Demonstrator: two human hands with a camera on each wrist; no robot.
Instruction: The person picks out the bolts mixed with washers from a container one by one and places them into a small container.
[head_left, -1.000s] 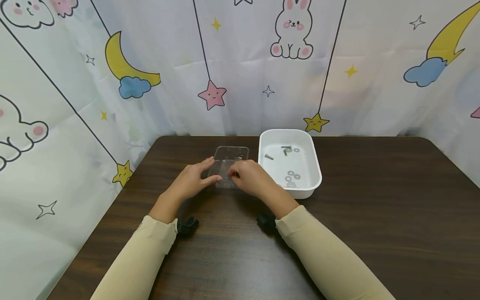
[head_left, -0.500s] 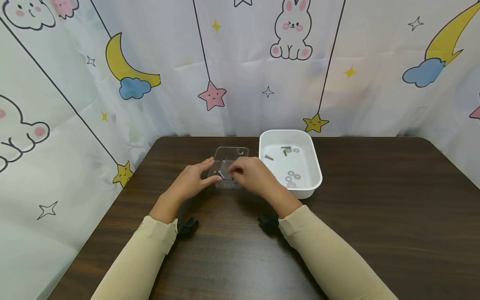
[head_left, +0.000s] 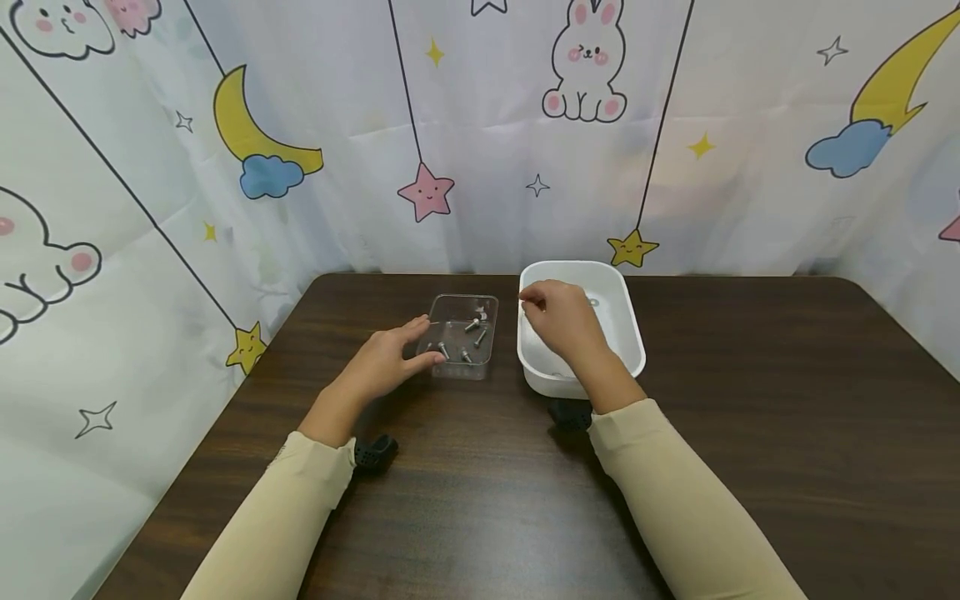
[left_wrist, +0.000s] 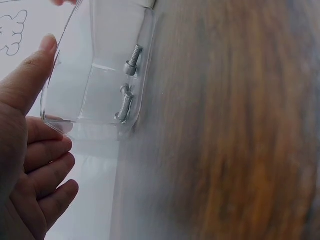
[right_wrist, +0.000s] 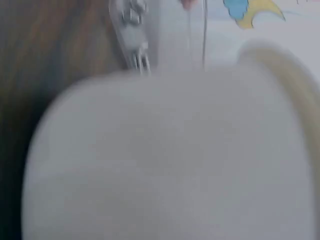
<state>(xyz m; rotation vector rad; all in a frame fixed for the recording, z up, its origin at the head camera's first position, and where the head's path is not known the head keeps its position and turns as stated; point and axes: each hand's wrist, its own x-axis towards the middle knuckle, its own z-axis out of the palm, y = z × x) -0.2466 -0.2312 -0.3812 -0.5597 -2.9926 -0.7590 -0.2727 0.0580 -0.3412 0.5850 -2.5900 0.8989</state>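
Note:
My left hand rests at the left side of a clear plastic box. In the left wrist view its thumb touches the rim, while the other fingers lie loosely bent outside the wall. Several metal screws lie inside the box, some also showing along its lower edge in the left wrist view. My right hand is over the left part of a white tray, fingers bent; I cannot tell whether they hold anything. A washer shows beside it; the hand hides most of the tray's floor.
The box and tray stand side by side near the far edge of a dark wooden table. Behind the table hangs a white curtain printed with cartoons. The tray's blurred white wall fills most of the right wrist view.
My right hand has left the clear box and moved right, over the white tray. The screws in the box are uncovered now, and the tray's screws are hidden. The left hand stays put.

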